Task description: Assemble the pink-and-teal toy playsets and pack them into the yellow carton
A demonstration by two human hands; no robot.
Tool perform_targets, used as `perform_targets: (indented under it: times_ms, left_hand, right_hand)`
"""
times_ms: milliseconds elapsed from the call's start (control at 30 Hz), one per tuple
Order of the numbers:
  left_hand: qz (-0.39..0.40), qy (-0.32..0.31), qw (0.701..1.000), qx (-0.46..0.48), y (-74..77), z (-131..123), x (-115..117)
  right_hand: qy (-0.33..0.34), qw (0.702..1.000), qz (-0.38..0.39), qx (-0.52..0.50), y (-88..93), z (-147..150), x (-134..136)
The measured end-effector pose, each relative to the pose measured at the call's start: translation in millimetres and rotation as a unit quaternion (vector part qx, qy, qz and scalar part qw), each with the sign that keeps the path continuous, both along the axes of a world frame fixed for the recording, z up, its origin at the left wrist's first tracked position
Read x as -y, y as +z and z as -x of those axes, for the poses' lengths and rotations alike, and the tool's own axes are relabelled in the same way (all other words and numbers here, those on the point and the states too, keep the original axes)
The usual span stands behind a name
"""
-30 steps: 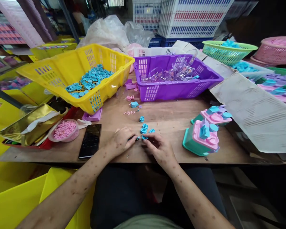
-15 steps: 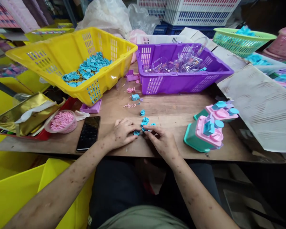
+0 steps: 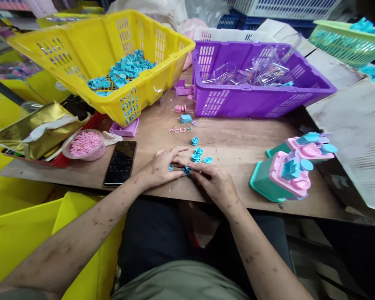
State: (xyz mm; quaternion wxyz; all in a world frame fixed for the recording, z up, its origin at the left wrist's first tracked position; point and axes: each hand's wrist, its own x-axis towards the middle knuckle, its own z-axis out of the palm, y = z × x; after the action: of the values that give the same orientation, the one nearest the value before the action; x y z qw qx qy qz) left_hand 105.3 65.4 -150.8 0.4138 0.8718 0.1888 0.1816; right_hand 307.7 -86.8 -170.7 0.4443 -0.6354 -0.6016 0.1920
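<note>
The wooden table (image 3: 234, 139) spread out in front of me. Toward its far left stood a yellow crate (image 3: 156, 93) with loose blue plastic parts inside, and at the far side, right of it, a purple crate (image 3: 243, 102) of clear plastic packaging. Two teal boxes with pink lids (image 3: 267, 177) stood near the right end. My left hand (image 3: 159, 168) rested palm-down at the near edge, thumb a little apart from the fingers; whether it gripped anything I cannot tell. My right hand (image 3: 217, 183) met it, thumb and index finger narrowed onto a small blue oval piece. A phone (image 3: 121, 162) lay left of my hands, beside a tub (image 3: 95, 155) of pink bits. That blue oval piece (image 3: 186, 170) sat at my left thumb tip, just nearer than four similar blue pieces (image 3: 207, 160).
</note>
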Motion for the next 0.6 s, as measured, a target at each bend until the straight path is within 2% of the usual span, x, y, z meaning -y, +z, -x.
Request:
perform_targets:
  times_ms: [267,367,433,500,533,600]
  left_hand:
    - [0.044,0.026,0.998,-0.047,5.3,-2.5,-0.9]
    - [0.035,0.046,0.997,-0.059,-0.2,-7.2,5.9]
    - [0.013,0.055,0.996,-0.074,3.5,-7.4,13.8]
    - [-0.041,0.043,0.994,-0.094,25.4,-0.2,19.7]
    - [-0.086,0.027,0.992,-0.094,45.5,7.2,20.3]
    - [-0.171,0.015,0.983,-0.066,102.8,29.0,12.3]
  right_hand:
    - [-0.032,0.998,-0.014,0.061,-9.4,2.5,-2.1]
    - [-0.011,0.996,-0.039,0.085,-10.8,1.6,0.8]
    - [0.002,0.993,-0.046,0.108,-14.8,-4.3,4.3]
    - [0.015,0.986,-0.065,0.151,-24.7,-15.6,6.1]
    - [0.041,0.981,-0.072,0.174,-31.8,-22.0,5.8]
    - [0.094,0.969,-0.113,0.197,-48.0,-32.5,3.3]
